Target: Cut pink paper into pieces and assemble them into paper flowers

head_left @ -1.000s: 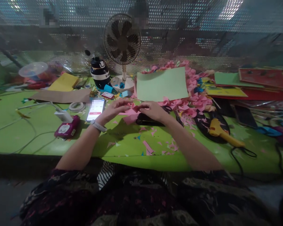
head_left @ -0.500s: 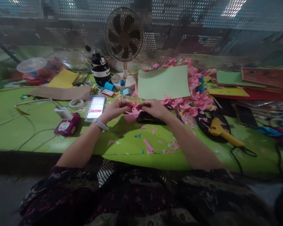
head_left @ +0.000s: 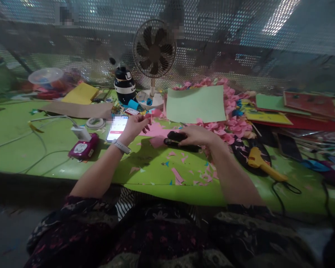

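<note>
My left hand (head_left: 135, 126) is lifted a little above the green table (head_left: 44, 149), fingers pinched on a small folded pink paper piece (head_left: 150, 117). My right hand (head_left: 197, 136) rests on a black stapler (head_left: 178, 140) lying on the table, with its fingers wrapped over the top. Between the hands lie flat pink paper sheets (head_left: 156, 133). Pink and blue paper scraps (head_left: 181, 173) are scattered in front of the stapler.
A lit phone (head_left: 117, 127) and a magenta device (head_left: 82, 149) with a white charger lie left. A desk fan (head_left: 154, 56), a dark bottle (head_left: 124, 87), a green sheet (head_left: 197, 104) over pink paper flowers (head_left: 234, 123), and a yellow glue gun (head_left: 258, 162) stand behind and right.
The hands were together folding the pink paper; now they have parted. The left hand has lifted away with the pink piece, and the right hand has dropped onto the black stapler.
</note>
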The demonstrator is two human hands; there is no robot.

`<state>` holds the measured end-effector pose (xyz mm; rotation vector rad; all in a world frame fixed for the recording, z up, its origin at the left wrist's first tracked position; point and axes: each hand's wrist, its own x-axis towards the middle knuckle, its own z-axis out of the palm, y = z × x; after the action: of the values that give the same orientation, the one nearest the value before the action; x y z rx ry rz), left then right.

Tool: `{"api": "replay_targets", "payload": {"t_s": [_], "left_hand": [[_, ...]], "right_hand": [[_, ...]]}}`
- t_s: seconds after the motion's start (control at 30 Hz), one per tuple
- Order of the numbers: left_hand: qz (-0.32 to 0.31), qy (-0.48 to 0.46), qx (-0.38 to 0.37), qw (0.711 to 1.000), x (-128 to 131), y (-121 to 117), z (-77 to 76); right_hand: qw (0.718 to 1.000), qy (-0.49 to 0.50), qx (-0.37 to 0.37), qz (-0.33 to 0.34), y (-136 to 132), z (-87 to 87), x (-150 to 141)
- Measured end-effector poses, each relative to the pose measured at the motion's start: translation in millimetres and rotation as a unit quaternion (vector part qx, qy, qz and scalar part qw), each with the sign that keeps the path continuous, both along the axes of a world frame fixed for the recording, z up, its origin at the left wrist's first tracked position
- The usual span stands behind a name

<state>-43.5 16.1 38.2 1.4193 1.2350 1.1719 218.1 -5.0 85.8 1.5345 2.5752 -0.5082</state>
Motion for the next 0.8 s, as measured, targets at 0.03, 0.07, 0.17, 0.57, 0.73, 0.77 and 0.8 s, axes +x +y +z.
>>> {"api": "replay_targets", "payload": {"t_s": [0.03, 0.07, 0.17, 0.57, 0.73, 0.77, 0.8], "left_hand": [[0.010, -0.001, 0.000, 1.000, 0, -1, 2.6], [0.016, -0.001, -0.001, 1.000, 0, -2, 5.1], [0.005, -0.003, -0.005, 1.000, -2, -4, 10.3], [-0.060, 0.067, -0.031, 0.995, 0, 0, 0.0], [-0.110, 0.130, -0.095, 0.981, 0, 1, -1.5], [-0.122, 0.125, -0.104, 0.979, 1, 2, -3.1], [-0.134, 0.116, -0.112, 0.978, 2, 2, -5.2]], "right_hand": [[1.000, 0.006, 0.004, -0.006, 2, 2.1, -1], [1.000, 0.007, 0.007, -0.016, 4, 5.0, -2], [0.998, -0.025, 0.031, -0.044, 13, 13.3, -12], [0.984, -0.041, 0.124, -0.125, 64, -9.9, -59], [0.986, 0.027, 0.122, -0.110, 8, 0.4, -39], [0.992, 0.031, 0.073, -0.094, -9, 3.4, -34], [0.997, 0.034, 0.013, -0.069, -27, 5.6, -29]]}}
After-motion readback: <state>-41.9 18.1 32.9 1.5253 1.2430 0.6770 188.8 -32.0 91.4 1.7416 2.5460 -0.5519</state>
